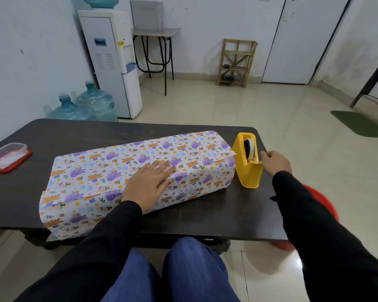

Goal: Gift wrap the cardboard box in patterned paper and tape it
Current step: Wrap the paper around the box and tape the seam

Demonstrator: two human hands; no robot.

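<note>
One dark table [20, 192] fills the middle of the frame. On it the paper-wrapped box [109, 171] lies lengthwise, and the left hand [148, 184] presses flat on the overlapping seam with straight fingers. A yellow tape dispenser [248, 171] stands touching the box's right end. The right hand [275, 161] curls beside its cutter; whether it grips the tape is unclear. A red-lidded plastic tub [7, 156] sits at the far left.

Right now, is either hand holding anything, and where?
Left hand lies flat on the wrapping paper, gripping nothing. Right hand is at the tape dispenser's cutter; a pinch cannot be told.
</note>
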